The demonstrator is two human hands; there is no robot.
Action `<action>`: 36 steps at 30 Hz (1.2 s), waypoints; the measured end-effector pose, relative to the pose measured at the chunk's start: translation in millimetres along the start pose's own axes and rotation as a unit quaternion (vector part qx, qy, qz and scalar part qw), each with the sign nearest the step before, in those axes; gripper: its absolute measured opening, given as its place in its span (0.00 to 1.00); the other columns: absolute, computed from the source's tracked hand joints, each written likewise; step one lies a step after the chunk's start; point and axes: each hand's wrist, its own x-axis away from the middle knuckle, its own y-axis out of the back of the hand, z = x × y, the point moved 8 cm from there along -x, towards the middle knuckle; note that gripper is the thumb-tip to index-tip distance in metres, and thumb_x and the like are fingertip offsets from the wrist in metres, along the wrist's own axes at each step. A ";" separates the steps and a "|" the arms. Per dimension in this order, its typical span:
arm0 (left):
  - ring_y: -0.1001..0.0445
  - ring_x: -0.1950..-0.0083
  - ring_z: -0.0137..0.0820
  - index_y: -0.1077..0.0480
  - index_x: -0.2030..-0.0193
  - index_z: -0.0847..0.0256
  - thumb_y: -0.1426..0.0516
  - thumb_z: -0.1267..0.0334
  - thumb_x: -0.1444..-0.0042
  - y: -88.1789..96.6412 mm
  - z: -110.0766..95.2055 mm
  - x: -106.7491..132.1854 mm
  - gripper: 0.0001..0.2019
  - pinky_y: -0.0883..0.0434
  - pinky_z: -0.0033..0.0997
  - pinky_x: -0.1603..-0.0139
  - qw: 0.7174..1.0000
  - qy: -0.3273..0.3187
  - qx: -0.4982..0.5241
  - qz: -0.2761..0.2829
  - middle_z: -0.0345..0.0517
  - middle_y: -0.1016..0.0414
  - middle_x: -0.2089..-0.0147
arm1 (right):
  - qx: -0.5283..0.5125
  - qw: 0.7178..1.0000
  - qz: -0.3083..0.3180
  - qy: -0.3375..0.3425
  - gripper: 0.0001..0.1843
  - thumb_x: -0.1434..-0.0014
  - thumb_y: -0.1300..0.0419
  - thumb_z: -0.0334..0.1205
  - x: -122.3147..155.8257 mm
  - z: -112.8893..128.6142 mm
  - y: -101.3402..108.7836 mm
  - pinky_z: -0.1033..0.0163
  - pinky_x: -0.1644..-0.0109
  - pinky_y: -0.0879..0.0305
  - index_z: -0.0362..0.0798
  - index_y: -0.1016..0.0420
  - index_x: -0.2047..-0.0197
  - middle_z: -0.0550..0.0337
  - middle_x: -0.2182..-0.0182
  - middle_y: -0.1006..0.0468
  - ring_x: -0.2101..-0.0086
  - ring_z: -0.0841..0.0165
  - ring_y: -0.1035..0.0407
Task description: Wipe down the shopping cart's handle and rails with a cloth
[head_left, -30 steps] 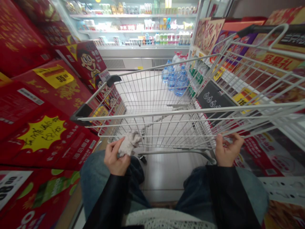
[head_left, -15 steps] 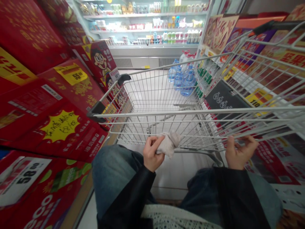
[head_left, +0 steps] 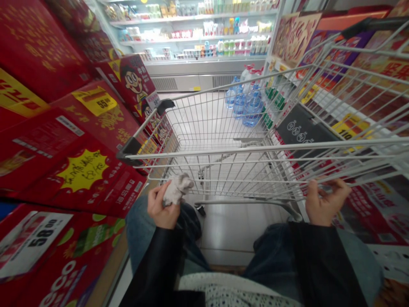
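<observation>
A metal wire shopping cart (head_left: 223, 149) stands right in front of me, with nothing visible in its basket. My left hand (head_left: 162, 204) is closed around a crumpled grey-white cloth (head_left: 177, 188), held against the cart's lower near left wires. My right hand (head_left: 324, 200) grips a wire on the cart's near right side, fingers curled over it. Both arms wear black sleeves, and my knees in blue jeans show below the cart.
Stacked red gift boxes with yellow price tags (head_left: 79, 140) line the left. More boxed goods (head_left: 367, 85) fill shelves on the right. Large water bottles (head_left: 247, 104) stand on the floor beyond the cart, and a refrigerated shelf (head_left: 204, 34) spans the far end.
My left hand swept the cloth rightward along the cart's lower wires, then back to the left. My right hand kept its hold on the wire.
</observation>
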 end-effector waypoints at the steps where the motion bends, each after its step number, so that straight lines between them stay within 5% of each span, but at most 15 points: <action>1: 0.23 0.53 0.36 0.22 0.42 0.59 0.35 0.63 0.44 4.6 6.2 -1.9 0.22 0.24 0.40 0.50 1.000 0.010 -0.006 -0.014 0.50 0.24 0.51 | 0.000 1.000 0.001 0.000 0.24 0.44 0.33 0.50 0.1 0.3 -0.2 0.64 0.67 0.32 0.51 0.39 0.52 0.59 0.56 0.35 0.55 0.64 0.32; 5: 0.23 0.53 0.36 0.22 0.42 0.59 0.35 0.63 0.43 9.4 7.0 -4.2 0.21 0.24 0.39 0.50 0.999 0.020 -0.004 -0.027 0.50 0.25 0.51 | 0.003 1.000 -0.001 0.005 0.24 0.44 0.33 0.48 0.6 2.4 -0.3 0.63 0.66 0.32 0.51 0.39 0.51 0.58 0.55 0.35 0.55 0.63 0.32; 14: 0.24 0.55 0.33 0.21 0.43 0.57 0.41 0.70 0.48 -33.2 -63.5 17.6 0.24 0.23 0.34 0.55 0.991 -0.063 0.079 0.087 0.48 0.26 0.52 | 0.007 0.999 -0.008 -0.030 0.29 0.54 0.33 0.52 -3.8 -11.7 2.8 0.61 0.65 0.33 0.55 0.41 0.52 0.58 0.52 0.36 0.52 0.61 0.31; 17: 0.23 0.55 0.32 0.21 0.42 0.55 0.42 0.71 0.48 -42.4 -72.1 23.1 0.26 0.23 0.33 0.55 0.987 -0.079 0.090 0.105 0.47 0.27 0.52 | 0.011 1.000 -0.005 -0.023 0.29 0.53 0.33 0.51 -4.9 -12.2 3.6 0.60 0.65 0.32 0.55 0.41 0.52 0.58 0.52 0.34 0.53 0.61 0.30; 21: 0.24 0.54 0.34 0.21 0.42 0.58 0.40 0.70 0.47 -27.8 -50.2 16.3 0.23 0.23 0.35 0.53 0.994 -0.053 0.061 0.070 0.48 0.26 0.51 | 0.013 1.000 -0.001 -0.016 0.29 0.53 0.32 0.50 -5.0 -9.3 4.2 0.60 0.64 0.33 0.55 0.40 0.52 0.58 0.53 0.33 0.53 0.61 0.29; 30: 0.25 0.51 0.37 0.23 0.44 0.60 0.39 0.63 0.42 32.2 47.1 -16.0 0.19 0.26 0.41 0.47 0.998 0.037 -0.013 -0.055 0.46 0.25 0.51 | 0.004 0.999 -0.005 -0.044 0.30 0.56 0.32 0.51 -6.0 -12.3 4.1 0.60 0.64 0.34 0.55 0.40 0.53 0.59 0.53 0.35 0.53 0.61 0.31; 33: 0.25 0.50 0.38 0.23 0.44 0.59 0.39 0.63 0.41 32.5 50.5 -16.5 0.18 0.26 0.43 0.46 0.997 0.045 -0.011 -0.062 0.46 0.26 0.51 | -0.005 0.999 -0.008 -0.044 0.29 0.56 0.32 0.50 -6.2 -8.6 3.2 0.60 0.65 0.34 0.56 0.40 0.54 0.60 0.54 0.35 0.54 0.62 0.31; 36: 0.24 0.50 0.38 0.23 0.44 0.59 0.39 0.63 0.43 21.2 31.8 -11.0 0.19 0.25 0.42 0.47 0.999 0.036 0.003 -0.034 0.47 0.25 0.51 | -0.011 0.999 -0.014 -0.046 0.29 0.57 0.32 0.50 -6.4 -5.4 3.3 0.60 0.66 0.35 0.56 0.40 0.55 0.60 0.54 0.36 0.55 0.62 0.31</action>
